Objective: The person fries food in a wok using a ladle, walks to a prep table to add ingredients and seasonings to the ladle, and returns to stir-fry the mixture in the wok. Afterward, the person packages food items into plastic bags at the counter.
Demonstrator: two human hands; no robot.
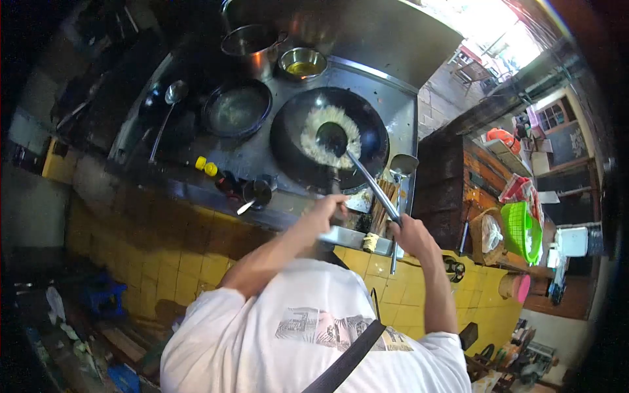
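Note:
A large dark wok (288, 141) sits on the metal stove, with pale food (316, 124) spread in a ring inside it. My left hand (331, 213) is closed round the wok's handle (335, 180) at the near side. In my right hand (413, 234) is the metal shaft of a ladle (373, 183), gripped near its end. The ladle's dark bowl rests in the middle of the food. Just right of the wok lies a spatula (403, 164), its handle running down beside my right hand.
Left of the wok are a dark pan (237, 110), a long spoon (164, 124) and a bottle with a yellow cap (206, 166). Behind stand a pot (260, 64) and a metal bowl (303, 63). A green basket (517, 226) is at the right.

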